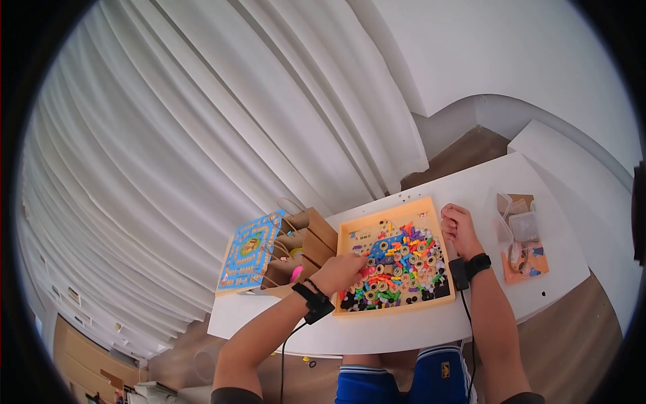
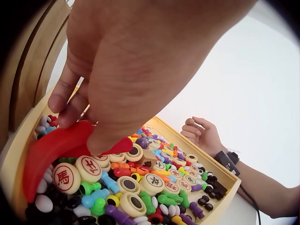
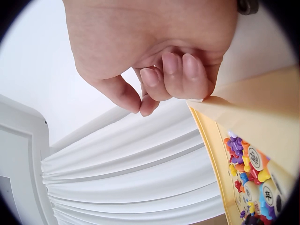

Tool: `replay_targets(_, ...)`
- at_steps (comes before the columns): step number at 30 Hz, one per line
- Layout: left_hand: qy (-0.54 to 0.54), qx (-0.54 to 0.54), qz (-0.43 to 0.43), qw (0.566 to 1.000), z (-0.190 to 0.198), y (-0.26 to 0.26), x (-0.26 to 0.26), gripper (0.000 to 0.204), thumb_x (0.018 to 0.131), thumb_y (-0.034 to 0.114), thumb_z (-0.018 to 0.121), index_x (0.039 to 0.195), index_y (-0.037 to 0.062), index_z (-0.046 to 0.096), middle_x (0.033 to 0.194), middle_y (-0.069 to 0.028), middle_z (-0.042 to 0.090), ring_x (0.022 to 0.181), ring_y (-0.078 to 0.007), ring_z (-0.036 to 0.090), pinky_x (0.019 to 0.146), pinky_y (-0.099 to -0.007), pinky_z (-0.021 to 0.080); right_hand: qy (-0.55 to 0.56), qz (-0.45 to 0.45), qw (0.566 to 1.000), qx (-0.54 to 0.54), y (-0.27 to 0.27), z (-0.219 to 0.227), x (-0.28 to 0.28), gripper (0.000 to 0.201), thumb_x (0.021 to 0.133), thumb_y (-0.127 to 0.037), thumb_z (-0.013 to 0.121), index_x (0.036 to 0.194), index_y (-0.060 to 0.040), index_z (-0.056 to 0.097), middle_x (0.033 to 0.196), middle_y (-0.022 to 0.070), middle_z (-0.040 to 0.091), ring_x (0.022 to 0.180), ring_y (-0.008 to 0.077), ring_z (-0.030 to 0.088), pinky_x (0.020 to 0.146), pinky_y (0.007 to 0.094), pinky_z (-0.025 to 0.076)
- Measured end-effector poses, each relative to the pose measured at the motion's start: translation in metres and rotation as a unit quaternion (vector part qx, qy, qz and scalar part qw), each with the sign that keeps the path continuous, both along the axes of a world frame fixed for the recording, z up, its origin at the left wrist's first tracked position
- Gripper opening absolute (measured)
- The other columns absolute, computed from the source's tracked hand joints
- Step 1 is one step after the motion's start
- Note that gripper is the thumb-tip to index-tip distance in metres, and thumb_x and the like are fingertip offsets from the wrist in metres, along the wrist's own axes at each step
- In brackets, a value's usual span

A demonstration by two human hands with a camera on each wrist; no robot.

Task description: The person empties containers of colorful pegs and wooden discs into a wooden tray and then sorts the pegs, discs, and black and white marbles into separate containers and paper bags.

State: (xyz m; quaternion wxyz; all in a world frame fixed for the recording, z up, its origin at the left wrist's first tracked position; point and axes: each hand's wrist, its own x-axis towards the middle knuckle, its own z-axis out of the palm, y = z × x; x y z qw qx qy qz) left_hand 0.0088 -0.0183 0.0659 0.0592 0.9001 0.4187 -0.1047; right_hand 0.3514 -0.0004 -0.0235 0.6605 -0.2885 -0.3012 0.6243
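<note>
A shallow wooden tray [image 1: 402,312] on the white table holds mixed colored pegs, black and white pebbles and round wooden pieces with characters [image 2: 67,178]. My left hand [image 1: 342,271] reaches over its left side; in the left wrist view the thumb and fingers of that hand [image 2: 136,70] pinch a red curved piece [image 2: 51,154] that lies across the pile. Beside the tray's right wall, my right hand [image 1: 460,229] has its fingers curled, and the right wrist view shows nothing held in that hand [image 3: 164,70].
Brown paper bags [image 1: 321,232] and a blue patterned board [image 1: 250,248] stand left of the tray. To the right lies a clear plastic package [image 1: 523,227] with an orange part. A white curtain [image 1: 269,121] hangs behind the table.
</note>
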Motion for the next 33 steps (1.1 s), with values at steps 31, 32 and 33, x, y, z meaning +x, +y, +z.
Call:
replay_targets(31,-0.321,0.271,0.178,0.89,0.156,0.013,-0.149,0.017,0.09,0.001,0.069,0.106,-0.0008,0.065,0.096,-0.0178,0.072,0.079,-0.0286,0.074,0.067,-0.0374,0.059,-0.004,-0.003,1.0,0.005,0.002,-0.004,0.0,0.021,0.097,-0.018,0.063,0.079,-0.01,0.056,0.057,-0.0098,0.034,0.045,0.0026,0.029,0.041,0.0229,0.024)
replay_targets(32,-0.316,0.269,0.169,0.894,0.15,0.016,-0.152,0.017,0.09,0.001,0.069,0.106,-0.001,0.065,0.096,-0.0183,0.072,0.079,-0.03,0.074,0.068,-0.038,0.059,-0.002,-0.001,1.0,0.002,0.002,-0.003,0.001,0.021,0.096,-0.018,0.063,0.079,-0.01,0.056,0.057,-0.0098,0.034,0.045,0.0026,0.029,0.041,0.0229,0.024)
replay_targets(33,-0.302,0.281,0.152,0.898,0.149,0.014,-0.15,0.017,0.089,0.001,0.069,0.106,-0.0016,0.065,0.098,-0.019,0.072,0.081,-0.0321,0.074,0.07,-0.0391,0.059,-0.002,-0.003,1.0,0.002,0.002,-0.003,0.002,0.021,0.096,-0.018,0.063,0.079,-0.01,0.056,0.057,-0.0098,0.034,0.045,0.0026,0.029,0.041,0.0229,0.024)
